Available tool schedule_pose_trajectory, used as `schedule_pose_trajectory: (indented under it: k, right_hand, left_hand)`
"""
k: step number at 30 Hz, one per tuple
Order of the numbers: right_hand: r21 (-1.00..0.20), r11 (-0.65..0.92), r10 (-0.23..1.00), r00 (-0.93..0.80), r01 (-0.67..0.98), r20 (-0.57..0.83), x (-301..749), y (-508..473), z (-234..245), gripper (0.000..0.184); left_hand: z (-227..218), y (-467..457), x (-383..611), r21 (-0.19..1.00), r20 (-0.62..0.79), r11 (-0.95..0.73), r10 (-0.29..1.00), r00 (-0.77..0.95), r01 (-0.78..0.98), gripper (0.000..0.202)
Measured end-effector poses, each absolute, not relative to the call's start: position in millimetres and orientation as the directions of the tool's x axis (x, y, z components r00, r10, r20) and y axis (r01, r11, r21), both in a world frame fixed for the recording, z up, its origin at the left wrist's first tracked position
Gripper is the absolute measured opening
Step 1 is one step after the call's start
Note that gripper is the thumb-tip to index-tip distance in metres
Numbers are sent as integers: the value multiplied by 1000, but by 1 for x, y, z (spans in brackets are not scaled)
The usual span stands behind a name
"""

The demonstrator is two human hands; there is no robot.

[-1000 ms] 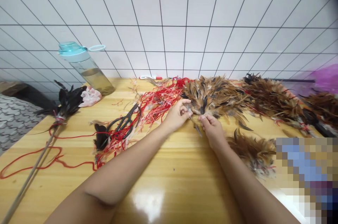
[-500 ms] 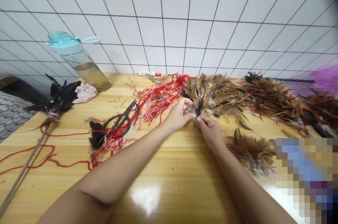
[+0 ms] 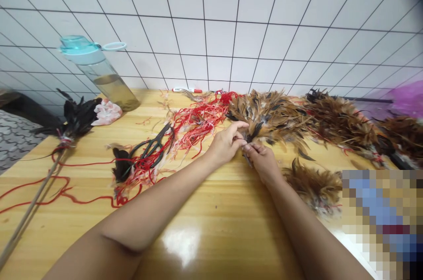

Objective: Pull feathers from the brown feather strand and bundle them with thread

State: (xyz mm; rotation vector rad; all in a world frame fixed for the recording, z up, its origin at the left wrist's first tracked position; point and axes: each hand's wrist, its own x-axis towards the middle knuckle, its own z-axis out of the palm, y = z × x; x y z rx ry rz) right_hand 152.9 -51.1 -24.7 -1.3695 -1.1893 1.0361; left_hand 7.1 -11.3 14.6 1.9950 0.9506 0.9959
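My left hand (image 3: 228, 142) is at the front edge of a brown feather bundle (image 3: 271, 110), thumb and fingers closed round some small dark feathers (image 3: 254, 131). Its index finger reaches out over them. Right beside it, my right hand (image 3: 263, 161) pinches the same feathers at their quill ends, thumb against forefinger. The fingertips of both hands almost meet, and they hide part of what is held. A tangle of red strings (image 3: 201, 121) with pale feather scraps lies left of the hands.
Black-handled scissors (image 3: 153, 148) lie among the strings. A stick with black feathers (image 3: 42, 192) and a water bottle (image 3: 114, 88) are at left. More feather bundles (image 3: 343, 123) lie at right, a smaller one (image 3: 312, 187) nearer. A marker (image 3: 187, 90) lies by the tiled wall.
My left index finger has straightened and lifted a little over the feathers. My right hand has hardly moved. The view has shifted slightly.
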Motion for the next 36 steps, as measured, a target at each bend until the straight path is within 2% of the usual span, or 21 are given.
schedule_pose_trajectory:
  k: [5,10,14,18,20,22,28,31,36]
  right_hand:
    - [-995,2,991,135,103,16,153,-52,-22,23]
    - [-990,16,994,104,141,31,152,-53,-23,23]
    - [-997,11,985,171,71,23,153,-52,-19,26]
    - [-996,-12,961,274,-92,-37,156,-50,-12,31]
    - [-986,-39,950,301,-163,-87,157,-50,-10,33]
    - [-980,-49,943,313,-194,-109,157,-50,-8,34]
    - [-976,-25,926,362,-218,-105,155,-51,-11,37]
    - [-986,-3,926,371,-166,-66,155,-51,-14,35]
    - [-997,63,940,332,53,77,153,-53,-18,29]
  left_hand:
    - [11,-13,7,761,410,-568,796,445,315,39]
    - [12,-14,8,802,370,-522,815,446,290,47]
    - [13,-6,5,854,366,-466,854,371,231,52]
    - [7,8,-2,827,379,-443,894,239,346,22]
    - [3,12,-5,754,386,-489,870,306,438,11]
    - [2,13,-7,669,394,-574,813,428,473,11]
    - [2,5,-3,467,378,-817,530,759,339,13]
    - [-5,3,2,384,328,-865,454,828,323,10]
    - [-12,0,9,303,304,-880,454,837,367,18]
